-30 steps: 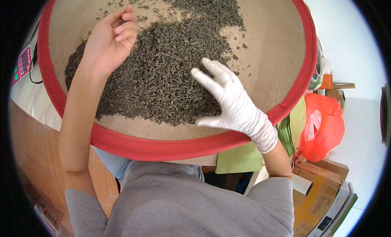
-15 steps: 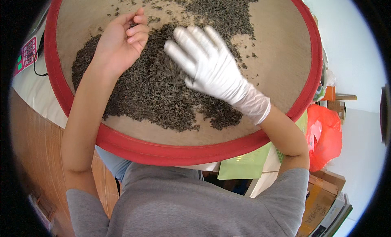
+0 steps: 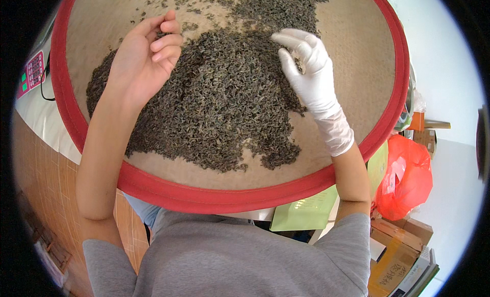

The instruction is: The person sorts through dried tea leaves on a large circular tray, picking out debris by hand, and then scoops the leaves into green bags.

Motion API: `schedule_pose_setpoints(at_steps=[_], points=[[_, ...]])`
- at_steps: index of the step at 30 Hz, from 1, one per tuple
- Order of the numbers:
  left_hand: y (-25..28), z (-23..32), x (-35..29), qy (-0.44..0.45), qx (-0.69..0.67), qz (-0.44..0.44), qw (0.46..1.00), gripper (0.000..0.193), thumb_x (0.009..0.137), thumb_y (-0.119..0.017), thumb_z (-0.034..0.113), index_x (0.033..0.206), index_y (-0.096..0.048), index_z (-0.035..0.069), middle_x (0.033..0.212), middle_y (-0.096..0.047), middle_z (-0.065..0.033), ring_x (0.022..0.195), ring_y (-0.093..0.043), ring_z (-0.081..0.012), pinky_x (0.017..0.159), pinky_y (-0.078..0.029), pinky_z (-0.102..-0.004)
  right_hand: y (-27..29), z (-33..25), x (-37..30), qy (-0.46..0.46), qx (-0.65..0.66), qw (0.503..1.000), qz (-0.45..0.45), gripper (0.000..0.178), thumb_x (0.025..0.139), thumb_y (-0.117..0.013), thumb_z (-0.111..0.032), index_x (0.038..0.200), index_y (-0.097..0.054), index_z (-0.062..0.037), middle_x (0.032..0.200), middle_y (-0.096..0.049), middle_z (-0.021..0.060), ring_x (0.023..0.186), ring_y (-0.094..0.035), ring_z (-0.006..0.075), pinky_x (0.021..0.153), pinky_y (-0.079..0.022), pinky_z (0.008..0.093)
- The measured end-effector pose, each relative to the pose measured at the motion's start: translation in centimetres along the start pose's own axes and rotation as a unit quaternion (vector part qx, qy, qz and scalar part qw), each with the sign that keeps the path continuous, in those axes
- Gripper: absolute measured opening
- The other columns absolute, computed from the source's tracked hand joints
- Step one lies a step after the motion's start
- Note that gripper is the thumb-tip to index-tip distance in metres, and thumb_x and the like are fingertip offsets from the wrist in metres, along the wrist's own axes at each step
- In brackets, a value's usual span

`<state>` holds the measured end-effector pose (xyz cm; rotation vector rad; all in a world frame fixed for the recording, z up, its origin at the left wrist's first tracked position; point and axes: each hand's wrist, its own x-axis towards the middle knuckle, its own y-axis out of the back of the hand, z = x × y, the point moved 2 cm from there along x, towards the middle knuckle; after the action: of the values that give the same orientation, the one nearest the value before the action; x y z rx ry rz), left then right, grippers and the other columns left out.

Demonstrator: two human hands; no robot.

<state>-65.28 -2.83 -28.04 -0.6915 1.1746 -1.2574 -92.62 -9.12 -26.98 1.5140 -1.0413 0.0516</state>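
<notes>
Dark, curled dried tea leaves (image 3: 214, 92) lie in a broad heap on a round tan tray with a red cloth rim (image 3: 229, 197). My bare left hand (image 3: 148, 54) is over the heap's left part, palm turned inward and fingers curled. A few dark leaf bits show between its fingers. A white glove covers my right hand (image 3: 309, 67), which is at the right edge of the heap. Its fingers bend forward with the thumb apart, and I see nothing held in it.
A second patch of leaves (image 3: 278, 8) lies at the tray's far side. Left of the tray is a pink keypad device (image 3: 33, 72) with a black cable. Green packets (image 3: 306, 210), a red plastic bag (image 3: 406, 177) and cardboard boxes (image 3: 395, 251) are at the right.
My right hand has swept from the middle of the heap to its right edge, its fingers now more bent. My left hand has shifted slightly left, still curled.
</notes>
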Motion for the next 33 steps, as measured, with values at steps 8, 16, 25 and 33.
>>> schedule_pose_setpoints(at_steps=[8, 16, 25, 33], points=[[0.5, -0.4, 0.1, 0.000, 0.015, -0.003, 1.000, 0.016, 0.103, -0.040, 0.010, 0.107, -0.050, -0.002, 0.081, -0.047, -0.0021, 0.057, -0.036, -0.0063, 0.045, -0.032, -0.0192, -2.2, -4.9, -0.2, 0.104, -0.031, 0.979, -0.174, 0.043, 0.078, -0.077, -0.035, 0.114, -0.063, -0.0160, 0.125, -0.055, 0.0096, 0.118, -0.052, 0.0300, 0.097, -0.044, 0.0437], [0.3, -0.2, 0.0, -0.015, 0.022, 0.001, 1.000, 0.018, 0.104, -0.039, 0.011, 0.107, -0.051, -0.002, 0.082, -0.046, -0.0018, 0.057, -0.035, -0.0065, 0.044, -0.031, -0.0198, -0.4, -0.2, 0.2, -0.014, 0.023, 0.996, -0.088, 0.018, 0.087, -0.067, -0.014, 0.104, -0.070, -0.0087, 0.100, -0.065, 0.0103, 0.094, -0.062, 0.0291, 0.085, -0.050, 0.0378], [0.0, 1.0, 0.0, -0.021, -0.018, -0.039, 0.999, 0.015, 0.102, -0.042, 0.008, 0.105, -0.051, -0.003, 0.081, -0.048, -0.0028, 0.057, -0.036, -0.0063, 0.045, -0.033, -0.0193, -1.6, -2.5, 1.0, 0.007, 0.040, 0.996, -0.080, 0.019, 0.086, -0.066, -0.011, 0.104, -0.068, -0.0087, 0.102, -0.065, 0.0102, 0.096, -0.062, 0.0296, 0.085, -0.051, 0.0386], [1.2, 1.1, 0.2, -0.013, -0.046, -0.035, 0.998, 0.016, 0.102, -0.041, 0.008, 0.106, -0.052, -0.003, 0.081, -0.048, -0.0033, 0.057, -0.037, -0.0067, 0.045, -0.032, -0.0192, -4.1, -2.7, 4.2, 0.056, 0.039, 0.993, -0.101, 0.032, 0.090, -0.061, -0.023, 0.118, -0.063, -0.0076, 0.113, -0.064, 0.0173, 0.105, -0.060, 0.0352, 0.094, -0.047, 0.0424]])
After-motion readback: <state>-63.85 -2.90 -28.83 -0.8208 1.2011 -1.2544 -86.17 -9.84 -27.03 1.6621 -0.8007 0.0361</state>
